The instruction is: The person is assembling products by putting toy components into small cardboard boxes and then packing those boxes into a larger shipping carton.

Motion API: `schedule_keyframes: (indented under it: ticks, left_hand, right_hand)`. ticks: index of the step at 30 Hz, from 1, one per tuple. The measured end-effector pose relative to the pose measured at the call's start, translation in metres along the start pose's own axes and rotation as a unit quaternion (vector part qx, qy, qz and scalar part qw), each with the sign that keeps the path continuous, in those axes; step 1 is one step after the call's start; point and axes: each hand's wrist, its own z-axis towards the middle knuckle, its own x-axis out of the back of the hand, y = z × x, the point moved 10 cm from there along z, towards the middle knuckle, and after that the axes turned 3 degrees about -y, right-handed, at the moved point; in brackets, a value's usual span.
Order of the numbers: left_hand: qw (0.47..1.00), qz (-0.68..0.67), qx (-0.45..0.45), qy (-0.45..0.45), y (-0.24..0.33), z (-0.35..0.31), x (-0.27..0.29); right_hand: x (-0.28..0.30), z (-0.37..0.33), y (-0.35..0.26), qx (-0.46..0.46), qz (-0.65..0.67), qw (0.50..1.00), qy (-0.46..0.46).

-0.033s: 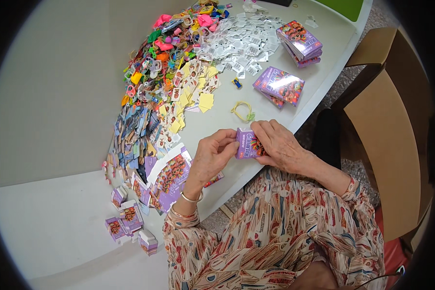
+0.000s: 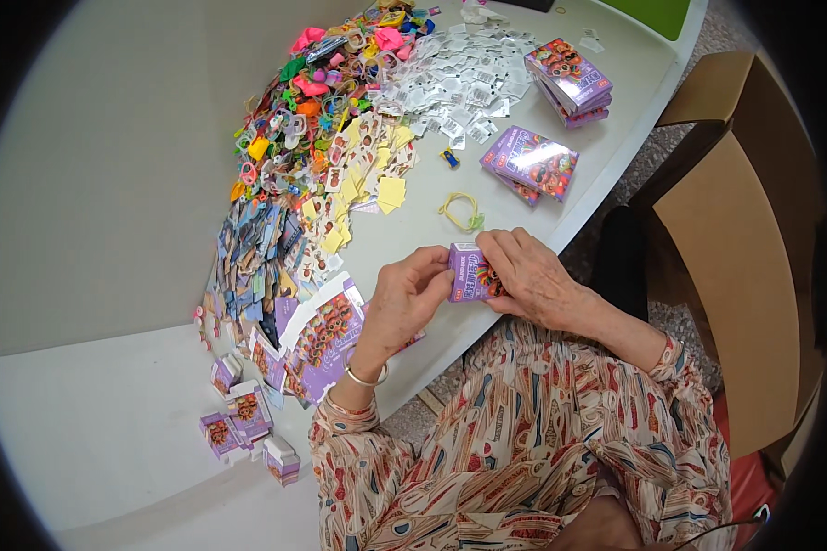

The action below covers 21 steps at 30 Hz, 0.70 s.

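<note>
A small purple printed box is held between both my hands over the table's near edge. My right hand wraps round its right side, fingers over the top. At its left end, the bent fingers and thumb of my left hand pinch the box; what the fingertips do there is partly hidden. Just beyond the box lies a thin yellow elastic band with a green charm. Flat purple box blanks lie beside my left wrist.
Purple boxes stand in two piles, a nearer one and a farther one. Small white packets, colourful trinkets, yellow cards and picture cards are heaped around. Several small boxes lie lower left. A cardboard carton stands right.
</note>
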Motion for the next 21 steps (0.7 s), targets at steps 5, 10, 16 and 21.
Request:
schedule_keyframes:
  ticks: [5, 10, 16, 21]
  left_hand:
    - [0.987, 0.156, -0.013, 0.033, 0.019, -0.006, -0.001]
    - [0.985, 0.164, 0.012, 0.049, 0.019, -0.01, 0.01]
    - [0.999, 0.032, -0.02, -0.006, 0.038, -0.021, -0.006]
    - [0.992, 0.089, -0.09, -0.002, 0.068, -0.032, -0.017]
  right_hand:
    - [-0.003, -0.001, 0.002, -0.008, 0.019, 1.0, -0.018]
    - [-0.004, -0.007, 0.016, -0.025, 0.152, 0.988, -0.021]
    - [-0.017, -0.015, 0.025, -0.009, 0.29, 0.955, -0.052]
    - [-0.024, -0.023, 0.024, 0.023, 0.318, 0.947, -0.036]
